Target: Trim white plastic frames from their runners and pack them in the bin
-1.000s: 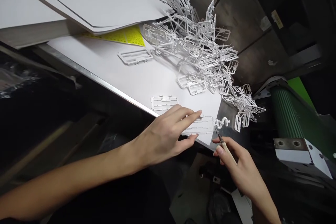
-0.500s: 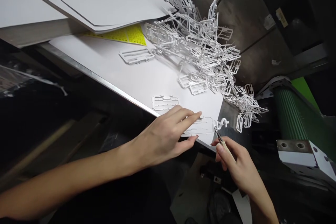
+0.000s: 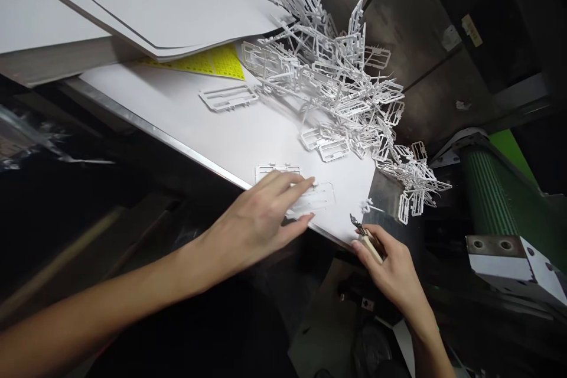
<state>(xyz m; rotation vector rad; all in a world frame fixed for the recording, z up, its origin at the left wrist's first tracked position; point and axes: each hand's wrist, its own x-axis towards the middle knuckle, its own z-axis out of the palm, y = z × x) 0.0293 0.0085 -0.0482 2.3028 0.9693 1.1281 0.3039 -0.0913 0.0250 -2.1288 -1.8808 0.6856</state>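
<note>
My left hand has its thumb and fingers on a flat white plastic frame, blurred by motion, at the table's near edge. A second white plastic frame lies just behind that hand, partly covered by it. My right hand is closed around a pair of nippers with pale handles. The nippers' jaws point up and left, apart from the frame. Beyond their tip, a small curled white plastic offcut is by the white sheet's right edge.
A tangled heap of white plastic frames spreads along the back. One loose frame lies near a yellow printed sheet. Large white sheets are stacked at upper left. A green machine part stands at right.
My left hand has moved left with the white frame, away from the nippers. The curled offcut is now separate from the frame. The nippers have shifted slightly left.
</note>
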